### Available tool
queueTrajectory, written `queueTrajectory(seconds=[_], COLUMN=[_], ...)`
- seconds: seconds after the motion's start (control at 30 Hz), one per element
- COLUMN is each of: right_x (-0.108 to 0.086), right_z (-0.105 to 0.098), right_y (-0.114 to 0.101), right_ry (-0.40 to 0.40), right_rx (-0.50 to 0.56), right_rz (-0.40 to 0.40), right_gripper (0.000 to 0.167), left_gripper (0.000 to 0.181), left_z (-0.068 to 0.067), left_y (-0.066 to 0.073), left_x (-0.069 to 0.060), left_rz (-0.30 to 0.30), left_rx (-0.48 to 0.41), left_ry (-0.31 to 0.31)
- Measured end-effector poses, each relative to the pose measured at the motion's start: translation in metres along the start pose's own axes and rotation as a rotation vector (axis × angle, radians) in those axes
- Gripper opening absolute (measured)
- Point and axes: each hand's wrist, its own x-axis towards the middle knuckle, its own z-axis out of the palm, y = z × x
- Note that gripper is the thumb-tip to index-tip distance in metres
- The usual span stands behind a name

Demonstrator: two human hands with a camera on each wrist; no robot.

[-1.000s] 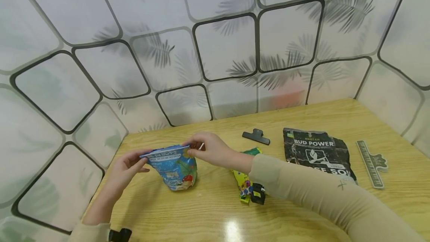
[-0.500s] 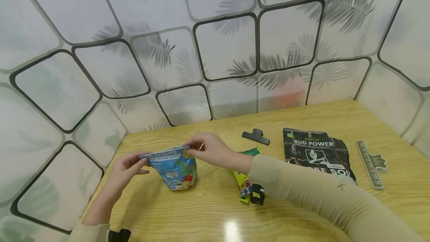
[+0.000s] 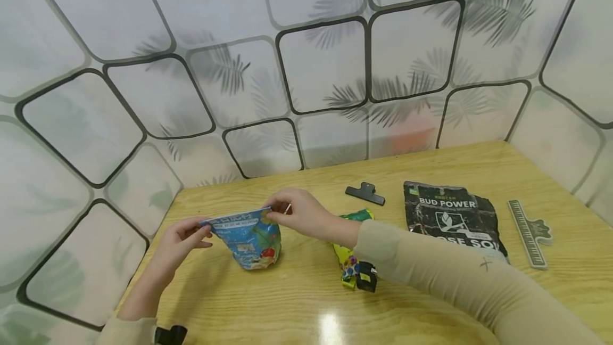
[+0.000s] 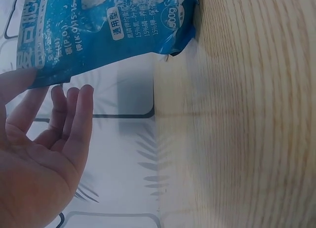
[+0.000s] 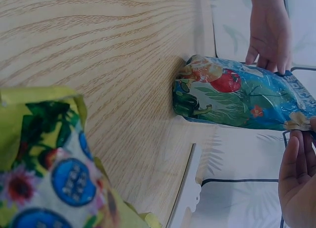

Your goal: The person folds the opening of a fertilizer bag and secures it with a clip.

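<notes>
A blue fertilizer bag point(image 3: 249, 244) with vegetable pictures stands on the table, its top edge stretched between both hands. My left hand point(image 3: 182, 241) pinches the left top corner between thumb and index finger; in the left wrist view the other fingers of this left hand point(image 4: 54, 154) are loosely bent below the bag. My right hand point(image 3: 299, 214) pinches the right top corner with thumb and fingers. In the right wrist view the bag's side point(image 5: 232, 92) shows tomatoes and a green pepper. The bag's inside is hidden.
Partly under the right forearm lies a yellow-green bag point(image 3: 346, 260). Behind it sits a black clip point(image 3: 365, 194). Farther right are a black "BUD POWER" soil bag point(image 3: 452, 220) and a grey clip point(image 3: 530, 233). A pale scalloped clip point(image 5: 187, 188) shows in the right wrist view. Patterned walls border the table point(image 3: 268, 307).
A strip of blue that stuck up behind the bag's top edge one second ago has dropped out of sight. Both hands keep nearly the same place and grip.
</notes>
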Motion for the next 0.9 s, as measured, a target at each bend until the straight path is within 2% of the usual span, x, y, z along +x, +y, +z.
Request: queueTrajectory(seconds=[0.27, 0.47, 0.57, 0.77, 0.9], right_x=[-0.0001, 0.0006, 0.0010, 0.0015, 0.0010], right_z=[0.0000, 0.0009, 0.0015, 0.0018, 0.0023], right_y=[0.0014, 0.0026, 0.0036, 0.0031, 0.0030], right_ry=[0.001, 0.007, 0.006, 0.010, 0.015], right_rx=[-0.013, -0.011, -0.006, 0.007, 0.014], right_rz=[-0.007, -0.007, -0.001, 0.020, 0.025], right_gripper=[0.018, 0.016, 0.015, 0.013, 0.013], left_gripper=[0.031, 0.034, 0.033, 0.030, 0.029], left_z=[0.0021, 0.0035, 0.0043, 0.0061, 0.0063], left_y=[-0.0003, 0.0000, 0.0001, -0.0012, -0.0022], left_x=[0.0010, 0.0011, 0.0018, 0.0037, 0.0035], left_rz=[0.032, 0.003, 0.008, 0.058, 0.055], left_rx=[0.073, 0.111, 0.089, 0.017, -0.002], left_ry=[0.021, 0.027, 0.027, 0.009, 0.002])
